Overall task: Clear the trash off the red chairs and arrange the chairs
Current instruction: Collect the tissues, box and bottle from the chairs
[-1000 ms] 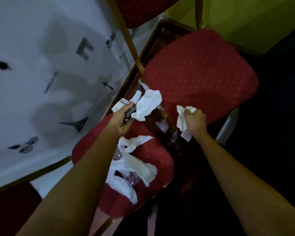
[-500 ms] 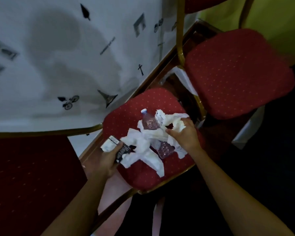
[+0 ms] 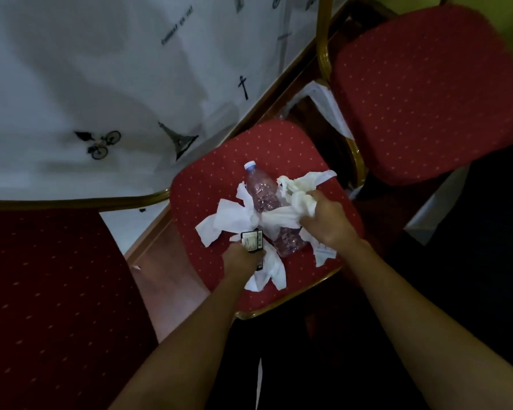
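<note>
Fingers of the right hand (image 3: 323,223) are curled tightly round a wad of crumpled white tissue (image 3: 298,192), held just above the seat of the middle chair (image 3: 202,190). The fingers of the left hand (image 3: 242,260) are closed on a small dark packet (image 3: 251,241), which is held low over the near part of the same seat. A clear plastic bottle (image 3: 261,190) is seen lying on this seat, cap pointing away, with loose tissues (image 3: 231,220) draped across and around it. A second earlier both hands were raised over the gap between two chairs, the wad and the packet already being carried; since then they have been brought down onto the littered middle seat, and the left hand has been lowered until it touches the tissues there. The chair on the right (image 3: 427,93) is shown with nothing on its cushion, so that seat is judged to be finished. The middle seat is where the remaining trash is gathered. A darker chair on the left (image 3: 42,291) and a white printed tablecloth (image 3: 71,69) are also visible. No chair has yet been lined up.
</note>
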